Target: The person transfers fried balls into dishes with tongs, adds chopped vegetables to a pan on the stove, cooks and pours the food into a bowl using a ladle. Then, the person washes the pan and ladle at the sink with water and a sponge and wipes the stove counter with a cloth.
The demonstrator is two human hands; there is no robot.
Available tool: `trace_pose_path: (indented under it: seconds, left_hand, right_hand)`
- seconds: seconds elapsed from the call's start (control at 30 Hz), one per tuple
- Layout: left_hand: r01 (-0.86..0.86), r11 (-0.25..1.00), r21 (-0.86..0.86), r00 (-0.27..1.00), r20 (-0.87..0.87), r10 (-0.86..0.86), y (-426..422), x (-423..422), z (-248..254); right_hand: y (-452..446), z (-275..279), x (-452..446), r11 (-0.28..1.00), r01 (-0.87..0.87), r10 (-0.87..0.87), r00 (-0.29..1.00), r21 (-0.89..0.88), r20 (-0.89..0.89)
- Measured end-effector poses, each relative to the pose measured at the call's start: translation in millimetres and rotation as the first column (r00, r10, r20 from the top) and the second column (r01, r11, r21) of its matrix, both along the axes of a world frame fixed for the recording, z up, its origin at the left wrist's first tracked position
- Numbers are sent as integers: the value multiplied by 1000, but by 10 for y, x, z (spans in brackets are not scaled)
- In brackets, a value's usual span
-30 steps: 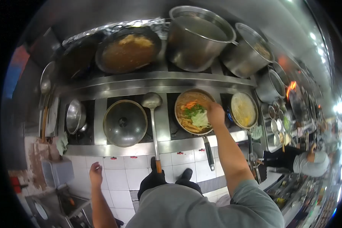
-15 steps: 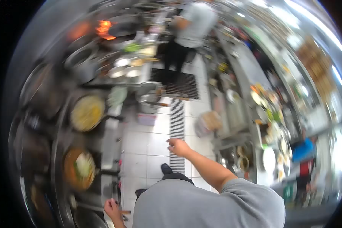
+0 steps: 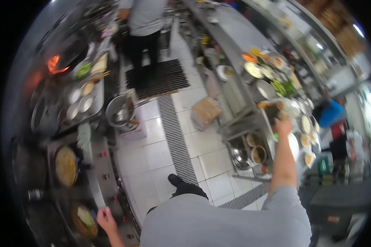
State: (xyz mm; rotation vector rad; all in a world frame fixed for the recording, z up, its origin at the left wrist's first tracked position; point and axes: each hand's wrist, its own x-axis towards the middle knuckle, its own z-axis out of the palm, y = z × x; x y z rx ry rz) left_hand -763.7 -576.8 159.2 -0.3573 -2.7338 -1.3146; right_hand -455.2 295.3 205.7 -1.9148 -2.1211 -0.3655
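Observation:
My left hand [image 3: 106, 219] is beside the near pan [image 3: 76, 212], which holds pale and green food. Its fingers are curled in at the pan's edge; what they hold, if anything, is hidden. A second pan [image 3: 66, 166] with yellowish food sits farther along the stove. Stretched out to the right, my right hand [image 3: 283, 125] is over the prep counter, at a dark-bottomed tray [image 3: 270, 112] with brownish items in it. The fingers there are too small and blurred to read. Close by lie a white oval plate [image 3: 293, 146] and a steel bowl [image 3: 263, 89].
A co-worker [image 3: 146, 24] stands on a black floor grate [image 3: 158, 78] ahead. Flames [image 3: 55, 65] rise beside a wok at the far left. A steel pot [image 3: 120, 111] and a cardboard-topped box [image 3: 206, 111] flank the drain [image 3: 175, 136]. Pots fill the shelf below the counter.
My view has swung to the right. My right hand has moved from above the floor to the counter on the right. My left hand is now closer to the near pan.

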Motion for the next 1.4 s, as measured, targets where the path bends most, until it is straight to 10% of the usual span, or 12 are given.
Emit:
trace_pose_path:
  seconds: [0.33,0.47,0.63,0.67,0.7,0.73,0.8,0.87,0.93,0.97,1.07,1.4]
  left_hand:
    - [-372,911,-178,914,102,393,-122,509,458]
    - [-540,826,-158,820,123,560,-662,826,493]
    - [-764,641,-77,629,138,765,-1620,1205,264]
    - [-811,578,-85,571,91,816,-1825,1284,203]
    - [-846,518,-125,501,144,853,-2039,1367,155]
    - [-859,500,-110,482,152,863,-2233,1477,68]
    - [-909,386,-158,390,10,921,-2646,1698,-114]
    - [-931,318,-177,292,160,943,-3025,1966,-279]
    - [-931,32,-364,126,-239,963,-3266,2226,-482]
    - [-910,0,-414,63,-139,988,-3402,2354,-546]
    - [-872,-46,-488,29,-145,989,-3687,2629,-818]
    - [-916,112,-384,137,-37,990,-3807,2699,-822]
  right_hand:
    - [609,-209,83,932,-265,196,942,-247,-274]
    - [631,111,-201,808,-588,446,646,-31,-619]
    - [-302,797,-1580,670,-443,735,512,596,-445]
    - [96,590,-1756,633,-597,774,464,493,-431]
    - [-335,622,-2225,868,-318,467,783,382,-411]
    - [-1366,827,-2649,585,-665,793,350,464,-499]
    - [-1655,391,-3389,154,-893,912,-36,422,-408]
    - [-3539,461,-3892,158,-970,720,-17,187,-694]
    - [-4619,81,-4250,-73,-990,512,65,-119,-857]
    - [-5287,139,-4288,-334,-941,584,-154,-63,-797]
    - [-6673,-121,-4487,-694,-654,461,-80,-302,-884]
    - [-9171,172,-4780,-561,-377,752,-604,-737,-264]
